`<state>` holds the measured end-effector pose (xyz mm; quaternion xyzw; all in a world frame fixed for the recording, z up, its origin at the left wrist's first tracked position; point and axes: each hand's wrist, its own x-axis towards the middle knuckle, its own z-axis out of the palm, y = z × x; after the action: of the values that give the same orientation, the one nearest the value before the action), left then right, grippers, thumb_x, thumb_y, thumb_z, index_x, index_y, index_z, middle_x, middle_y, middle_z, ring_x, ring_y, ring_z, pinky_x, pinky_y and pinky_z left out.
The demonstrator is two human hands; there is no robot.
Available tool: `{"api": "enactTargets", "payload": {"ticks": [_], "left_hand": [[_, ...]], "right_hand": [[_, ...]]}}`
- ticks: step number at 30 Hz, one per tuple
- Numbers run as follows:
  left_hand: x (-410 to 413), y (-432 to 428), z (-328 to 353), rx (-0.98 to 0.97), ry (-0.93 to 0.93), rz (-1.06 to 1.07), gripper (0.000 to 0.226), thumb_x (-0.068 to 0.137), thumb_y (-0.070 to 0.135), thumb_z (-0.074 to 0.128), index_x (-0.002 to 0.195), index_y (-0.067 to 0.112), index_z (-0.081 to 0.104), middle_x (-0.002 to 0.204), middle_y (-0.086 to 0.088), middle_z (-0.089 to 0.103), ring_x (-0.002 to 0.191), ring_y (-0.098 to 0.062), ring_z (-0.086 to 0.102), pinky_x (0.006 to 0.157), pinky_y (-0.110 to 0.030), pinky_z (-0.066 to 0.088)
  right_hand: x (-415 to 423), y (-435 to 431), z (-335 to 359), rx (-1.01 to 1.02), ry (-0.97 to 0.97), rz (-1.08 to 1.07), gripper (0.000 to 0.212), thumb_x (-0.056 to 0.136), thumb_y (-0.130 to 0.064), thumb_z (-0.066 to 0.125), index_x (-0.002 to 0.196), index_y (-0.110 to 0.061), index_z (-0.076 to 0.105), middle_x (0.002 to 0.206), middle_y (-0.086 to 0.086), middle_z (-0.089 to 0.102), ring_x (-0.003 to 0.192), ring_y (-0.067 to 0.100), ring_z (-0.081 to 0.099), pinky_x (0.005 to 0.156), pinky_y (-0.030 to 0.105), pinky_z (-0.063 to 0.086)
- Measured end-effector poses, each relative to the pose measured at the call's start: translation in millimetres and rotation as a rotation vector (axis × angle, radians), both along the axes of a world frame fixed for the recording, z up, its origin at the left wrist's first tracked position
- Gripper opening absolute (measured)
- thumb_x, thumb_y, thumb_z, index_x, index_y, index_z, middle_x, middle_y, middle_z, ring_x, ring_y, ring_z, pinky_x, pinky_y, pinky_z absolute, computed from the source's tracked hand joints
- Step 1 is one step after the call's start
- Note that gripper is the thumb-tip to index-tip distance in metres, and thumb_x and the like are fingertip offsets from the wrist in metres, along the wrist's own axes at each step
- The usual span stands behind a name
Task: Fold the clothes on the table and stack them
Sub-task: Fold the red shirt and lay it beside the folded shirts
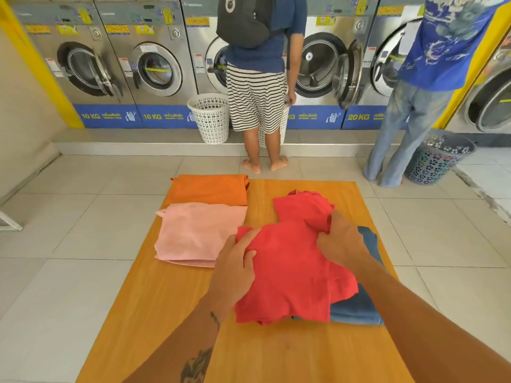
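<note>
A crumpled red garment (290,272) lies in the middle of the wooden table (171,313), partly covering a blue garment (356,308) underneath it on the right. My left hand (235,269) grips the red cloth at its left edge. My right hand (341,239) pinches a fold of the same cloth near its upper right. A folded pink garment (196,233) rests on the table's left side. Just beyond it lies a folded orange garment (210,189).
Two people stand past the table facing a row of washing machines (154,64). A white basket (211,117) sits by the left person, a grey basket (437,158) by the right one. Tiled floor surrounds the table.
</note>
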<state>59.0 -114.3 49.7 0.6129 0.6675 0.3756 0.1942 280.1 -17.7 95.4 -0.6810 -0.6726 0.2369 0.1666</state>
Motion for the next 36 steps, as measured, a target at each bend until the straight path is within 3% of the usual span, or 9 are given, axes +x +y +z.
{"api": "enactTargets", "payload": {"ticks": [3,7,10,14,17,22,27,32,36], "left_hand": [[-47,-19,5,-0.011,-0.027,0.038,0.048,0.099,0.018,0.047,0.138,0.046,0.045,0.118,0.007,0.052,0.108,-0.004,0.048,0.091,-0.002,0.032],[-130,-41,12,-0.101,0.024,0.022,0.047,0.098,0.016,0.051,0.137,0.043,0.048,0.125,0.009,0.053,0.114,-0.007,0.048,0.101,-0.018,0.032],[-181,-53,7,-0.139,0.052,0.057,0.044,0.097,0.016,0.052,0.136,0.038,0.052,0.125,0.008,0.055,0.113,-0.008,0.049,0.101,-0.021,0.034],[-224,-66,-23,-0.391,0.143,0.062,0.051,0.098,0.021,0.050,0.147,0.031,0.038,0.151,-0.006,0.036,0.138,-0.022,0.036,0.113,-0.034,0.028],[-234,-83,-52,-0.555,0.189,0.001,0.060,0.097,0.030,0.052,0.152,0.033,0.028,0.164,-0.004,0.005,0.149,-0.024,0.018,0.119,-0.038,0.021],[-234,-89,-67,-0.504,0.293,-0.019,0.061,0.096,0.041,0.046,0.152,0.033,0.025,0.164,-0.001,0.004,0.147,-0.026,0.022,0.118,-0.042,0.027],[-232,-78,-56,-0.359,0.348,0.029,0.055,0.089,0.042,0.049,0.142,0.027,0.045,0.158,-0.005,0.025,0.139,-0.030,0.032,0.110,-0.049,0.035],[-207,-49,-27,-0.172,0.224,0.003,0.051,0.083,0.041,0.050,0.131,0.024,0.056,0.146,-0.001,0.040,0.133,-0.025,0.039,0.107,-0.045,0.038],[-174,-23,-7,-0.107,0.158,-0.060,0.046,0.088,0.035,0.055,0.133,0.027,0.054,0.145,0.003,0.039,0.133,-0.019,0.037,0.107,-0.040,0.037]], "right_hand": [[-31,-2,2,-0.053,0.133,0.102,0.018,0.083,-0.014,0.059,0.092,-0.009,0.044,0.079,0.003,0.052,0.079,0.029,0.054,0.071,0.041,0.043],[-87,-19,-15,-0.232,0.344,0.173,0.027,0.084,-0.012,0.065,0.108,-0.014,0.052,0.101,-0.001,0.060,0.100,0.023,0.057,0.090,0.038,0.048],[-137,-36,-31,-0.332,0.508,0.130,0.027,0.084,-0.007,0.066,0.108,-0.016,0.056,0.105,0.005,0.067,0.100,0.026,0.065,0.093,0.044,0.053],[-180,-56,-58,-0.264,0.313,0.039,0.042,0.080,-0.011,0.062,0.121,-0.011,0.051,0.099,0.015,0.065,0.085,0.029,0.065,0.067,0.038,0.053],[-191,-79,-73,-0.360,0.235,0.084,0.060,0.080,-0.014,0.062,0.137,-0.012,0.042,0.108,0.004,0.061,0.099,0.026,0.063,0.077,0.038,0.053],[-198,-108,-88,-0.311,0.119,0.120,0.086,0.085,-0.010,0.059,0.155,-0.011,0.010,0.138,0.018,0.051,0.121,0.034,0.054,0.088,0.036,0.045],[-195,-106,-81,-0.313,0.089,0.104,0.079,0.085,-0.011,0.059,0.152,-0.015,0.019,0.125,0.014,0.058,0.099,0.028,0.058,0.073,0.033,0.045],[-174,-86,-62,-0.289,0.071,0.056,0.060,0.084,-0.013,0.057,0.140,-0.016,0.037,0.068,0.001,0.055,0.063,0.015,0.056,0.060,0.032,0.047],[-144,-70,-44,-0.259,0.126,-0.036,0.062,0.087,-0.017,0.063,0.142,-0.020,0.035,0.083,0.006,0.060,0.065,0.016,0.056,0.056,0.030,0.045]]}}
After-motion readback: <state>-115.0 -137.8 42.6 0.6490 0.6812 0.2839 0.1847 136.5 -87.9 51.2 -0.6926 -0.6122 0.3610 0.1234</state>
